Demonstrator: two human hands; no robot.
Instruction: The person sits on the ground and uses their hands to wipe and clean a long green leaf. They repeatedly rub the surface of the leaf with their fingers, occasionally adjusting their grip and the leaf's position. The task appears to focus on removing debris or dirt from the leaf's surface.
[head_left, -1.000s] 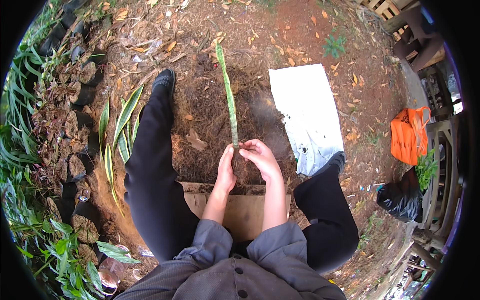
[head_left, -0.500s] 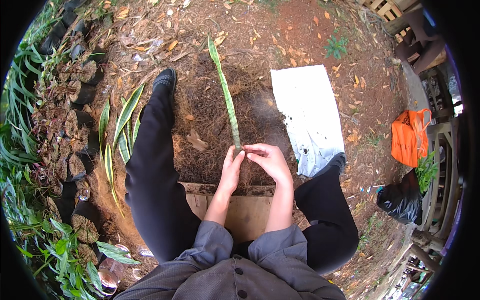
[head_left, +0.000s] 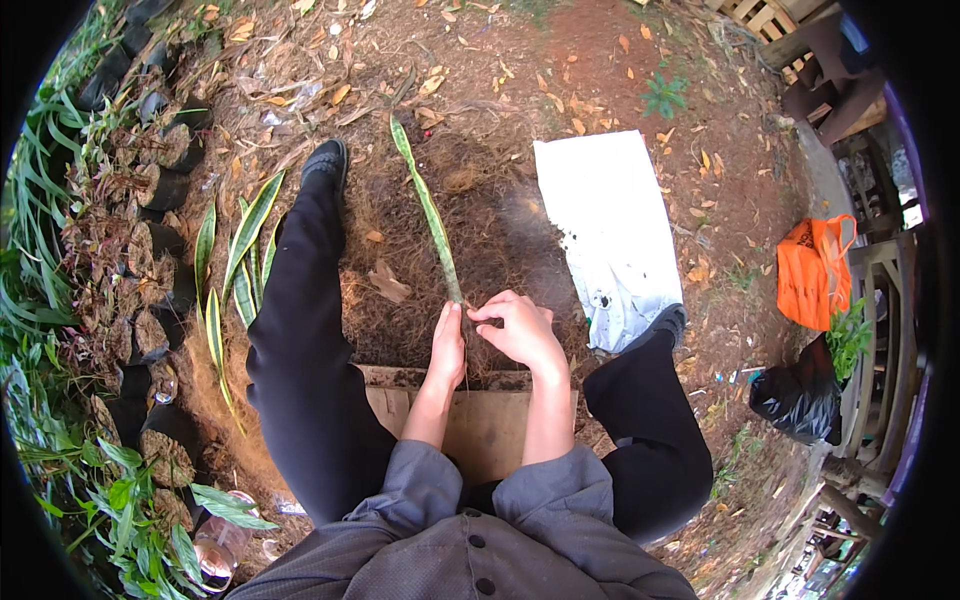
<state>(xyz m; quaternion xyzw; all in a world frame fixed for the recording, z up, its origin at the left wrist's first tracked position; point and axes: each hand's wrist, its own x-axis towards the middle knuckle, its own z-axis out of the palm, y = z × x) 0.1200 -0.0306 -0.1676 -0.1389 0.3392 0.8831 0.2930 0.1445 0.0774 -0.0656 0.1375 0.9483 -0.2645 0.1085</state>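
A long snake plant leaf (head_left: pixel 432 215), green with yellow edges, leans away from me with its tip to the far left. My left hand (head_left: pixel 448 345) is closed round its lower end. Beside it my right hand (head_left: pixel 520 328) pinches at the base of the leaf, where thin brownish roots or fibres show. What exactly lies between the right fingertips is too small to make out. Below both hands lies dark soil matted with root fibres (head_left: pixel 400 250), between my legs.
More snake plant leaves (head_left: pixel 250 235) lie left of my left leg. A white sack (head_left: pixel 610 220) is spread at the right, touched by my right shoe. Potted plants in black bags (head_left: pixel 160 260) line the left. An orange bag (head_left: pixel 815 272) and a black plastic bag (head_left: pixel 798 400) stand far right.
The leaf has tilted further left and shifted left with my left hand. My right hand has turned, its fingers now curled closer together at the leaf's base.
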